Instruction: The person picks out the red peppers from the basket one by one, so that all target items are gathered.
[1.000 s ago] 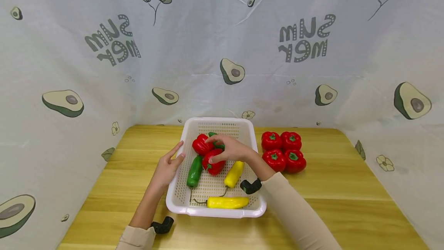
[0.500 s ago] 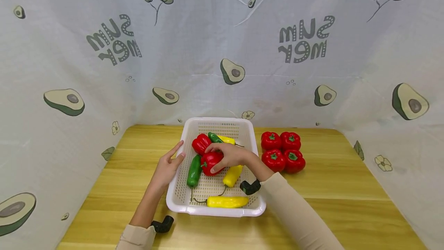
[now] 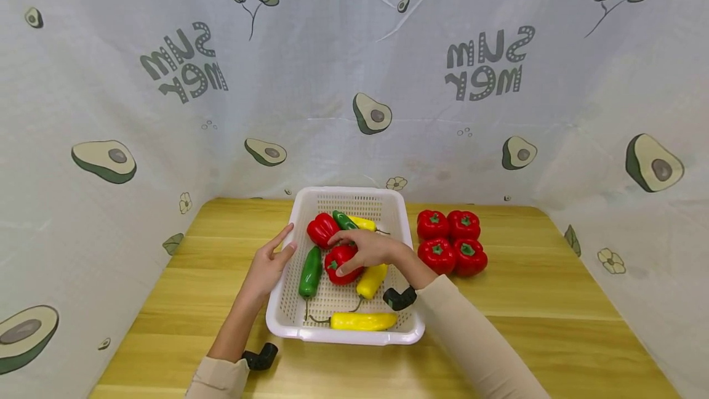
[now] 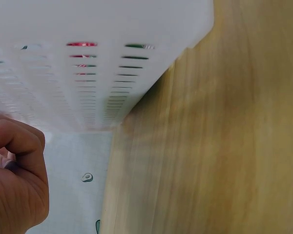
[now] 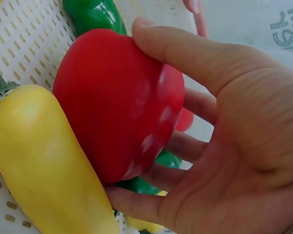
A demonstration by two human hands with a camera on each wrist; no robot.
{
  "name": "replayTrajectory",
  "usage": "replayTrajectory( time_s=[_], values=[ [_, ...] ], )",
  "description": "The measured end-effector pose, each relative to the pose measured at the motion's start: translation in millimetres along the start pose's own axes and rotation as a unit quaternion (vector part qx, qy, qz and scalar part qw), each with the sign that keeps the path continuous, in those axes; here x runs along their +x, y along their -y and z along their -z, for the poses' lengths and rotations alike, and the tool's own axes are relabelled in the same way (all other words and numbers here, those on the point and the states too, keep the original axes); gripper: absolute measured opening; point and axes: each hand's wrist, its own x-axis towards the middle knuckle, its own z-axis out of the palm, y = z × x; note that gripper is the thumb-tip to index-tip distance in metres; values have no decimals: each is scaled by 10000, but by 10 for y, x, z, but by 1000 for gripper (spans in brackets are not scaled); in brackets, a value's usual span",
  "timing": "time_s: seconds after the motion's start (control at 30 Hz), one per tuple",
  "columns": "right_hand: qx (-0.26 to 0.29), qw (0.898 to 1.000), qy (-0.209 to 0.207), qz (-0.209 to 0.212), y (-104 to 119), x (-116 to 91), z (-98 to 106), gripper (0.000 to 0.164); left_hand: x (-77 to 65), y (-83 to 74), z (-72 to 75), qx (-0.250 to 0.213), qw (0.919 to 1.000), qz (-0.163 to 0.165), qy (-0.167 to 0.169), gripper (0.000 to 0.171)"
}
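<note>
A red bell pepper (image 3: 336, 258) sits in the white slotted plastic basket (image 3: 354, 338). My right hand (image 3: 370, 247) holds it; the right wrist view shows the thumb on one side and the fingers curled behind the pepper. My left hand (image 3: 267, 268) grips the basket's left rim, and in the left wrist view its curled fingers (image 4: 19, 141) are by the basket wall. Around the held pepper lie a second red bell pepper (image 3: 321, 229), a green long pepper (image 3: 311, 272), another green pepper (image 3: 344, 220) and a yellow pepper (image 3: 372, 281).
Another yellow pepper (image 3: 364, 321) lies along the basket's near end, and one more yellow pepper (image 3: 362, 223) toward the back. Several red bell peppers (image 3: 437, 255) stand grouped on the wooden table (image 3: 532, 300) right of the basket. A printed curtain (image 3: 310, 79) encloses the table.
My right hand has closed in on the red bell pepper, which has turned and shifted slightly. A yellow pepper at the back has come into view. The left hand stays on the rim.
</note>
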Motion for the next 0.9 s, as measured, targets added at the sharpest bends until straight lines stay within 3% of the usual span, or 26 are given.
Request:
replayTrajectory(
  time_s=[0.3, 0.73, 0.9],
  values=[
    [138, 9991, -332, 229, 24, -7, 37, 52, 5, -4, 5, -36, 10000, -14, 15, 54],
    [325, 9968, -575, 442, 135, -162, 103, 68, -2, 4, -16, 34, 10000, 13, -46, 52],
    [900, 9919, -755, 489, 185, -274, 175, 69, -19, -12, -5, 10, 10000, 51, -8, 53]
  ],
)
